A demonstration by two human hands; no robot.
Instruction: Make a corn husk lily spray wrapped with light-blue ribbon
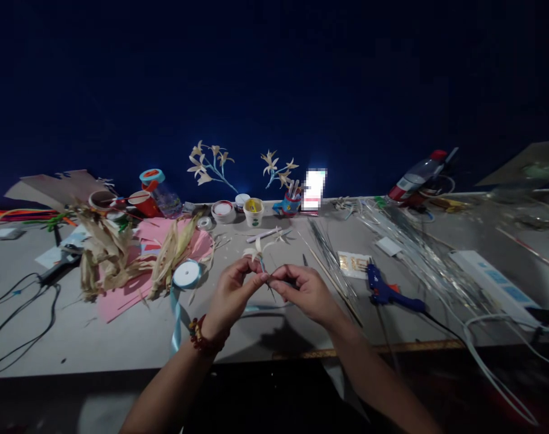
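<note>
Over the middle of the table my left hand (237,290) pinches the stem of a pale handmade flower (257,248), whose petals rise above the fingertips. My right hand (305,290) meets it from the other side, thumb and fingertips closed at the lower end of the stem; any strip between them is too small to make out. A beaded bracelet (204,337) circles my left wrist. Left of my hands a spool of light blue ribbon (187,274) rests with its loose tail (175,319) hanging toward the table's front edge. Dried corn husks (166,259) lie beyond it.
A blue glue gun (392,292) lies to the right, near thin metal wires (331,256) and a white power strip (494,283). Finished flower sprigs (211,163) stand at the back beside small tubs (253,212) and a lit phone (314,190). Pink paper (120,295) and cables (25,319) are left.
</note>
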